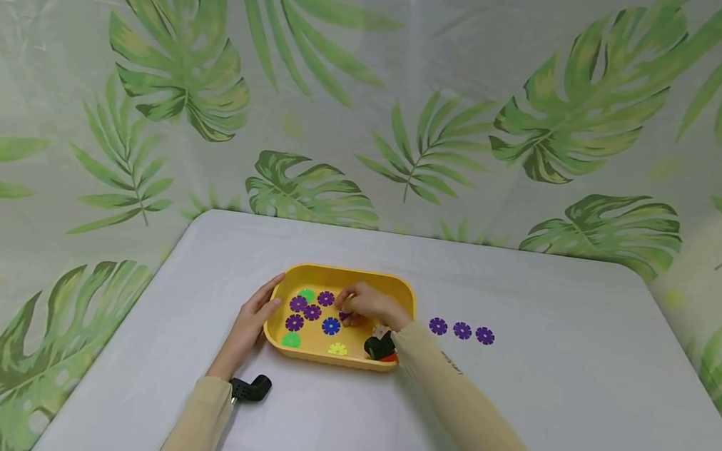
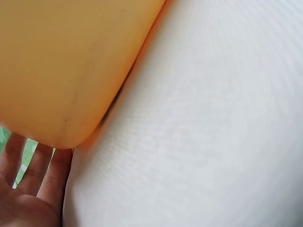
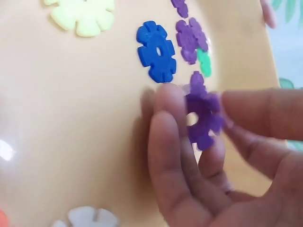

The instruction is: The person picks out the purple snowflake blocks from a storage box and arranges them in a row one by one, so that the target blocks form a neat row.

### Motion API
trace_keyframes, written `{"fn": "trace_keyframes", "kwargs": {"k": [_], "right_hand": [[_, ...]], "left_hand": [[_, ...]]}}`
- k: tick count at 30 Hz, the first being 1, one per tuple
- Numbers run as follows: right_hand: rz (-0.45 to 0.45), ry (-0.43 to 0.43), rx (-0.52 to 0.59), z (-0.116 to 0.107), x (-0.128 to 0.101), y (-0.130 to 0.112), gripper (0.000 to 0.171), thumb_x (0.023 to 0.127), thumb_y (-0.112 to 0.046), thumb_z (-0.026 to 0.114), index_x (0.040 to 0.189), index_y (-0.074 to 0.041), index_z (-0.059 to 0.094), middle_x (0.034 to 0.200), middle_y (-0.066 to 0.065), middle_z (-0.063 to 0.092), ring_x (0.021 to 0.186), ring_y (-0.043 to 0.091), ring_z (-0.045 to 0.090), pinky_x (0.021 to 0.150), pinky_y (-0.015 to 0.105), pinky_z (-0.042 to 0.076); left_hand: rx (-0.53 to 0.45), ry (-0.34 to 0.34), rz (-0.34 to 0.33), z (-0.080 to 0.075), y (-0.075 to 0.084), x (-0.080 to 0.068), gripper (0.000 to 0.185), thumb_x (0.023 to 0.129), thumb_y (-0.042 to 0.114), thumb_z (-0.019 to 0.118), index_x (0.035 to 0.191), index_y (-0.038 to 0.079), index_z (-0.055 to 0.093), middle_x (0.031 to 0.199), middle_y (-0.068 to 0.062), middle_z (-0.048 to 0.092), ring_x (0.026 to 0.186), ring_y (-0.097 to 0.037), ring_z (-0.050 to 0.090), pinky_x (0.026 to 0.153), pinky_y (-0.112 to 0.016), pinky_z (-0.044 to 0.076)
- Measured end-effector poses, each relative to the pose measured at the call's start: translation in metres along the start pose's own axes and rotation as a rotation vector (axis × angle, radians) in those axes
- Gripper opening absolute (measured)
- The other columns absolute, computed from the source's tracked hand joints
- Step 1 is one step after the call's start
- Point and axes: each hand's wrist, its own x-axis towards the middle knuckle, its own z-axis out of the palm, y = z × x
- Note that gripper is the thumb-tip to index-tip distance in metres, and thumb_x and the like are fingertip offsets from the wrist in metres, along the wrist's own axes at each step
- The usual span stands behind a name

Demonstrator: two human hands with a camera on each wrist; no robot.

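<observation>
A yellow tray (image 1: 323, 358) stands on the white table with several snowflake building discs in it. My left hand (image 1: 249, 323) rests against its left end, fingers fairly straight along the outer wall (image 2: 57, 71) and rim. Over the tray, my right hand (image 1: 372, 305) pinches a purple snowflake disc (image 3: 204, 113) between thumb and fingers. Close beyond those fingertips in the right wrist view lie a blue disc (image 3: 157, 52) and other purple discs (image 3: 190, 40). Green discs (image 1: 291, 339) and a yellow disc (image 1: 338, 349) also lie in the tray.
To the right of the tray, a row of 3 purple discs (image 1: 462, 330) lies on the white table (image 1: 551, 407). A whitish disc (image 3: 92, 218) sits in the tray near my right wrist. Behind the table hangs a leaf-patterned cloth (image 1: 440, 60).
</observation>
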Motion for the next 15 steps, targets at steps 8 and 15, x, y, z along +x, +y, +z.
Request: {"fn": "trace_keyframes", "kwargs": {"k": [8, 15], "right_hand": [[-0.047, -0.017, 0.008, -0.01, -0.006, 0.005, 0.019, 0.092, -0.001, 0.053, 0.108, 0.006, 0.061, 0.08, 0.011, 0.061, 0.06, 0.015, 0.054, 0.057, 0.023, 0.052], [-0.15, -0.032, 0.074, -0.031, -0.024, 0.008, 0.022, 0.094, -0.004, 0.053, 0.113, 0.006, 0.058, 0.084, 0.009, 0.061, 0.071, 0.023, 0.06, 0.075, 0.041, 0.056]], "left_hand": [[-0.006, -0.003, 0.01, 0.0, 0.001, 0.0, 0.048, 0.103, 0.015, 0.044, 0.15, 0.014, 0.034, 0.156, -0.005, 0.022, 0.143, -0.019, 0.015, 0.114, -0.035, 0.019], [-0.01, 0.002, 0.003, 0.001, 0.0, 0.0, 0.048, 0.103, 0.015, 0.044, 0.15, 0.014, 0.034, 0.156, -0.003, 0.023, 0.143, -0.017, 0.016, 0.114, -0.032, 0.019]]}}
